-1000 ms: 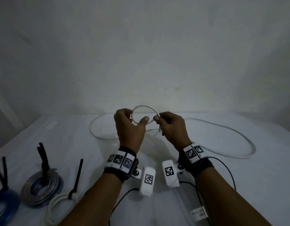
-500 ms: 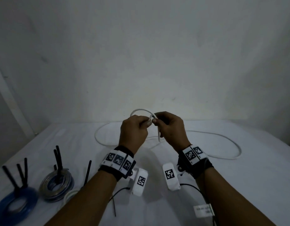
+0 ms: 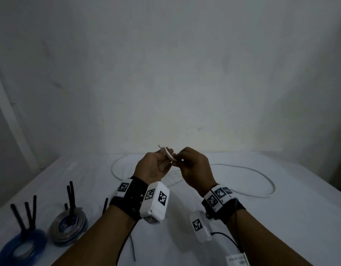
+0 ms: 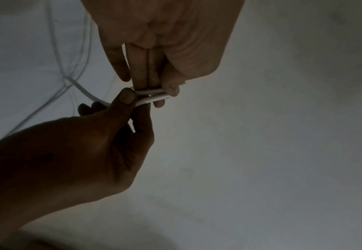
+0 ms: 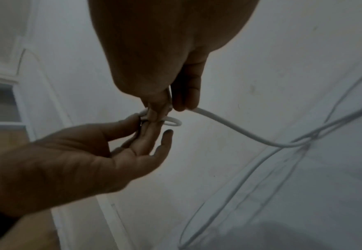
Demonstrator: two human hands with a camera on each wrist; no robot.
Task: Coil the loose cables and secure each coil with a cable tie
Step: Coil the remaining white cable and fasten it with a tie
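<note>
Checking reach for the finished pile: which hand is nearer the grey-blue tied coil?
Left. The left hand is raised up and to the right of the grey-blue coil; the right hand is further right, both gripping the white cable.

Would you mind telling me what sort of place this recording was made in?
Probably a plain indoor room set up for a cable-tidying job: a table under a white cloth against a bare white wall, tied coils with black ties at the left, and a loose white cable across the cloth.
</note>
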